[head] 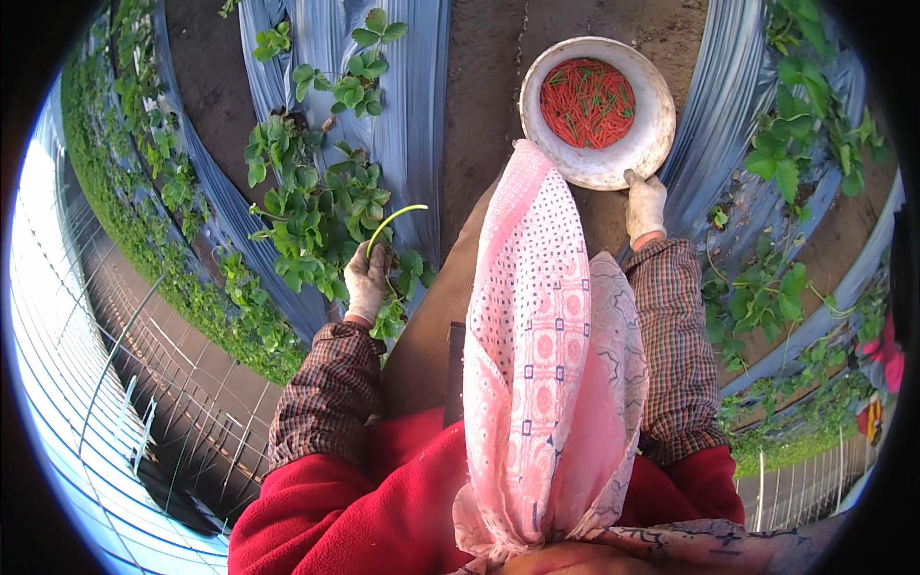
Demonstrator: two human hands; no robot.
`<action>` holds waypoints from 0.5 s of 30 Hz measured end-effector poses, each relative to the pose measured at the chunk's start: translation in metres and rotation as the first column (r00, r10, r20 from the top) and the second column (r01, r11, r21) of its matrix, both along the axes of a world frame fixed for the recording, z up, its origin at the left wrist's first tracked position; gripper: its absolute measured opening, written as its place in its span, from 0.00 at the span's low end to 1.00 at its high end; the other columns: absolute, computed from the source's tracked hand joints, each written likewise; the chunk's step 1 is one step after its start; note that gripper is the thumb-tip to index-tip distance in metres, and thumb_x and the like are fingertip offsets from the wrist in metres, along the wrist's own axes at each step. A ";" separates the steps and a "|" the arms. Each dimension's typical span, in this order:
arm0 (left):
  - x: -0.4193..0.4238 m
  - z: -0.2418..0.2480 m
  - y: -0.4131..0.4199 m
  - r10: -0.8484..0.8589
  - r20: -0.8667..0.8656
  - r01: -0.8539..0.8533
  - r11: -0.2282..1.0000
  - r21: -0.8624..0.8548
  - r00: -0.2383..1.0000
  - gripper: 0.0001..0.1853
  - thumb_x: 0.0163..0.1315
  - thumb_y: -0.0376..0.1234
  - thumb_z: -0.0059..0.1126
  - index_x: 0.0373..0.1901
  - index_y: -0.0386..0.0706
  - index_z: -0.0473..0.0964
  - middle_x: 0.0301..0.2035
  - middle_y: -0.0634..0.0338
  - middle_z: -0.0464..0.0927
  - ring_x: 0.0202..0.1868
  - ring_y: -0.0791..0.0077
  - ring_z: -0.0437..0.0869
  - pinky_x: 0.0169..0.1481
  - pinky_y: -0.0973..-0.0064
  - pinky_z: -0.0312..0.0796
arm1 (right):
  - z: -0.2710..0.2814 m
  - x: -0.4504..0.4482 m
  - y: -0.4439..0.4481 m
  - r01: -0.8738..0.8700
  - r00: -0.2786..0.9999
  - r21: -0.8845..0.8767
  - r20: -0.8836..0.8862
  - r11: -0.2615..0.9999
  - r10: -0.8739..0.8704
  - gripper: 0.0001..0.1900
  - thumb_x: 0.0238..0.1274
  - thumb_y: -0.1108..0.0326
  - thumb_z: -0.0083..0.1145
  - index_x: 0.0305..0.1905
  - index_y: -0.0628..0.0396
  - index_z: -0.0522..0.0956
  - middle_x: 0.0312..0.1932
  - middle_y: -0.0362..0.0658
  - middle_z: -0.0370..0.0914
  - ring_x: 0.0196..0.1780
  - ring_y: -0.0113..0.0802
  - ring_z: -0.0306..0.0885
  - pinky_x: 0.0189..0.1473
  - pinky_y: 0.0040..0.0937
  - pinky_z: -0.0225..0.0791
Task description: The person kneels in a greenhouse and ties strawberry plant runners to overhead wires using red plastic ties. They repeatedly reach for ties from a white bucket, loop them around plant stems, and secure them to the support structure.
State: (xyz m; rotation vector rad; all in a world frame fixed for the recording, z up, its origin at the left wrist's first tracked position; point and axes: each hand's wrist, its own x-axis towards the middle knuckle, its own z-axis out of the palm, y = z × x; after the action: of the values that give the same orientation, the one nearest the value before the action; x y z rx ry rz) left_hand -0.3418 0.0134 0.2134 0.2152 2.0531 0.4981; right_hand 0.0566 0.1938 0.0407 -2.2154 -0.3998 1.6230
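My left hand [366, 282], in a whitish work glove, pinches a curved, light green stalk [394, 218] that arcs up and to the right. It is beside a leafy strawberry plant [309, 208] growing through the plastic mulch film. My right hand [645, 205], gloved too, grips the near rim of a round white tub [655, 118] with a dirt-stained edge. Many thin red sticks [586, 108] mixed with some green ones lie in the tub's bottom. A pink patterned cloth [532, 323] hangs down between my arms and reaches the tub's near left edge.
Silvery-blue mulch film [420, 108] covers the raised bed at left, another film-covered bed [729, 93] runs at right. Brown soil [481, 93] lies between them. More plants [780, 158] grow at right. Wire mesh [194, 366] is at lower left. Part of another person [888, 352] appears at far right.
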 end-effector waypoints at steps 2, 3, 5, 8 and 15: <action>-0.016 0.025 -0.014 -0.012 -0.001 0.012 0.984 -0.176 1.000 0.10 0.75 0.34 0.54 0.47 0.36 0.77 0.34 0.67 0.79 0.34 0.84 0.75 0.40 0.82 0.70 | 0.059 0.009 -0.010 0.079 0.996 -0.152 -0.018 0.985 -0.083 0.20 0.64 0.71 0.59 0.58 0.66 0.73 0.51 0.48 0.80 0.43 0.38 0.81 0.36 0.38 0.78; -0.024 0.038 -0.018 -0.151 0.005 0.150 0.975 -0.164 0.989 0.11 0.74 0.35 0.54 0.46 0.36 0.78 0.34 0.66 0.80 0.34 0.82 0.76 0.40 0.80 0.71 | 0.089 0.011 -0.015 0.137 0.981 -0.058 -0.128 0.989 -0.144 0.21 0.64 0.72 0.58 0.60 0.67 0.72 0.52 0.49 0.79 0.44 0.40 0.82 0.39 0.41 0.80; -0.032 0.061 -0.021 -0.307 0.039 0.302 0.893 -0.334 0.951 0.16 0.73 0.42 0.55 0.42 0.37 0.80 0.28 0.63 0.80 0.31 0.78 0.78 0.40 0.74 0.73 | 0.145 0.020 -0.022 0.252 0.950 -0.004 -0.190 0.968 -0.248 0.22 0.64 0.72 0.58 0.62 0.66 0.71 0.53 0.49 0.78 0.47 0.42 0.83 0.43 0.43 0.83; -0.028 0.089 -0.019 -0.448 0.017 0.431 0.849 -0.305 0.894 0.19 0.73 0.46 0.53 0.40 0.37 0.80 0.25 0.60 0.80 0.28 0.74 0.79 0.37 0.73 0.73 | 0.215 0.047 -0.026 0.290 0.947 0.058 -0.158 0.955 -0.278 0.20 0.65 0.73 0.56 0.61 0.65 0.72 0.53 0.49 0.78 0.48 0.43 0.82 0.44 0.44 0.84; -0.010 0.136 0.007 -0.298 -0.024 0.298 0.950 0.095 0.954 0.21 0.75 0.46 0.50 0.38 0.37 0.80 0.23 0.60 0.81 0.25 0.75 0.80 0.32 0.74 0.71 | 0.318 0.125 -0.063 0.337 0.939 0.186 -0.143 0.923 -0.314 0.18 0.67 0.72 0.57 0.57 0.68 0.71 0.50 0.50 0.78 0.47 0.41 0.82 0.46 0.41 0.85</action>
State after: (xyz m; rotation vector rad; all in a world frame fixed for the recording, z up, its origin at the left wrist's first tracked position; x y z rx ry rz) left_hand -0.3521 0.0209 0.3495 0.5783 1.9612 0.4095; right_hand 0.1819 0.1311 0.3591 -1.9074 -0.1491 1.4444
